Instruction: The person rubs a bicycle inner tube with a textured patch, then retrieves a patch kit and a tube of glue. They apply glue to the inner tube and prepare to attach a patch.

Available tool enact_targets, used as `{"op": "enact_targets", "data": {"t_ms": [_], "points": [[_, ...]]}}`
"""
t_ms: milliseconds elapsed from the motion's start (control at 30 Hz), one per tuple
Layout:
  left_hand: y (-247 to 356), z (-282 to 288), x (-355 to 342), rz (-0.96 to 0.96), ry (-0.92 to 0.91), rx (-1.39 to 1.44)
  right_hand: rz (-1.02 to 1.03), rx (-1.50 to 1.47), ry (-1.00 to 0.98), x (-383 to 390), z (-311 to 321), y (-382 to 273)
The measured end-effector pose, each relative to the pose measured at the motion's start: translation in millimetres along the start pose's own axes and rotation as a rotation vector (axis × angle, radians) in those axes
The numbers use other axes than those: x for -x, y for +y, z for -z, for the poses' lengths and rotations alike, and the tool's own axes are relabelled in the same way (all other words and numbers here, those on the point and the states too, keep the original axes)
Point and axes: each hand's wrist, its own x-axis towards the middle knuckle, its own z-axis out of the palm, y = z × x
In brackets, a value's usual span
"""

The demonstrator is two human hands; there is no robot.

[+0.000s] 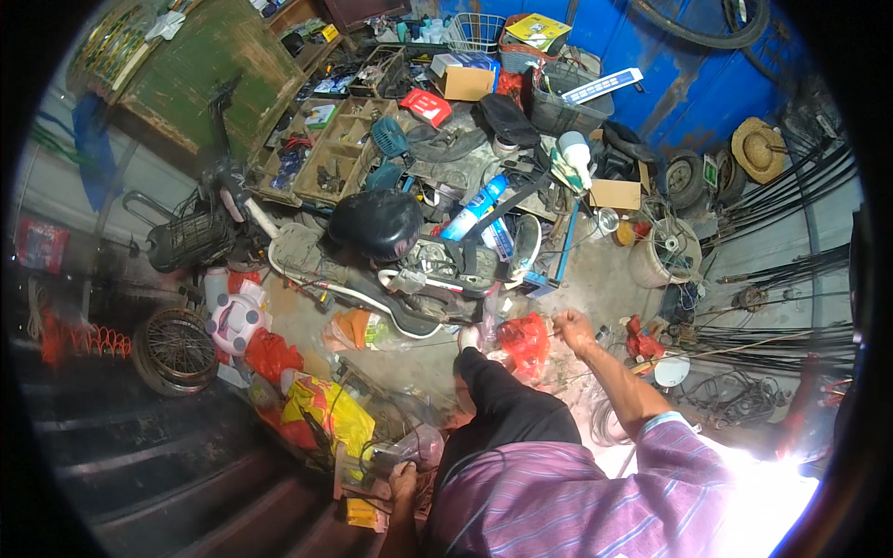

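My right hand (pixel 574 330) is raised at the right of my legs, its fingers closed. Right beside its fingertips is a red plastic bag (pixel 525 342); whether the hand grips the bag or something thin is too small to tell. Low on the left, my left hand (pixel 403 481) is closed next to a dark grey piece (pixel 379 464) among clutter, and what it holds is hidden. A yellow-and-red plastic bag (pixel 330 411) lies just beyond that hand. Ahead of me stands an electric scooter (pixel 353 288) with a black seat (pixel 374 226).
Wooden trays (pixel 349 139) of parts and tools cover the far side. A blue spray can (pixel 474 206) lies behind the scooter's seat. To the right are a white bucket (pixel 665 256) and hanging black cables (pixel 781 209). A wheel rim (pixel 177 352) leans at the left.
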Motion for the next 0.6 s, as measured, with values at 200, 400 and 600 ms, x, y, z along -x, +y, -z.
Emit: {"op": "enact_targets", "data": {"t_ms": [200,400,600], "points": [[147,22,-22,-0.029,-0.109,-0.140,0.236,0.165,0.255,-91,-32,-85],[252,1,-68,-0.137,-0.127,-0.298,0.311,0.360,0.436,-160,-60,-140],[359,-9,-110,-0.373,-0.187,-0.119,0.274,0.592,0.579,-198,-108,-138]]}}
